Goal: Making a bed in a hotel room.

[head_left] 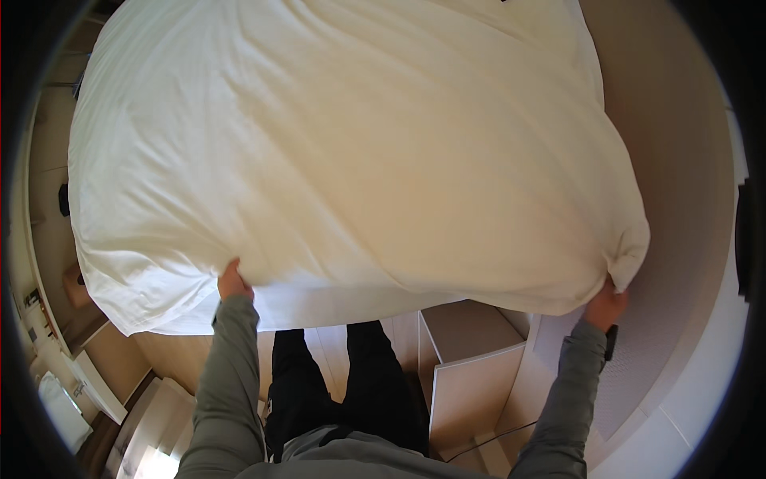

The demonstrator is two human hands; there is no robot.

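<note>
A large white duvet point(359, 160) with soft creases spreads over a bed, its near edge hanging in front of my legs. My left hand point(234, 282) grips that edge left of the middle, thumb on top and the other fingers hidden. At the near right corner my right hand point(608, 303) is closed on the bunched fabric, its fingers partly covered by the folds. Below the raised edge a strip of white sheet point(343, 305) shows. A dark band sits on my right wrist.
A bedside cabinet point(471, 331) stands right of my legs, with a cable point(495, 435) near its base. Along the right runs a beige padded panel point(670, 160). Shelves point(52, 152) line the far left, and a pale curtain-like cloth point(155, 431) lies at lower left.
</note>
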